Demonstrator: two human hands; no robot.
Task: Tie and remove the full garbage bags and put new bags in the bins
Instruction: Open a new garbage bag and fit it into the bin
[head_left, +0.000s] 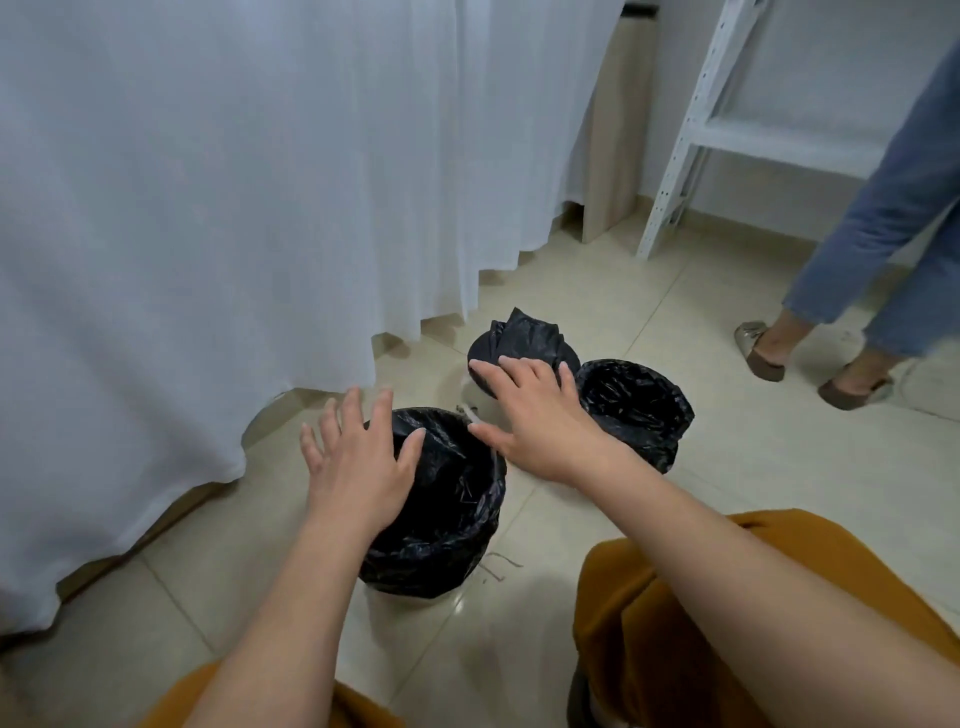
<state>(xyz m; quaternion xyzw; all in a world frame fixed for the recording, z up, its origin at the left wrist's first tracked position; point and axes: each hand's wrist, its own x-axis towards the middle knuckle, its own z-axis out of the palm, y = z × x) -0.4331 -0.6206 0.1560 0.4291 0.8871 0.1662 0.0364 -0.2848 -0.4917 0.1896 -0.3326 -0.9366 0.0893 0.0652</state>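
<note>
Curtain (208, 208) left | legs (857, 291) right | left hand (358, 462), right hand (540, 421) spread above bins (441, 519)

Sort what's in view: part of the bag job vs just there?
Job:
near lined bin
right lined bin
far black bag
left hand, open over near bin
right hand, open, reaching toward far bag

Just there:
white curtain
white shelf frame
bystander's legs
tiled floor
</note>
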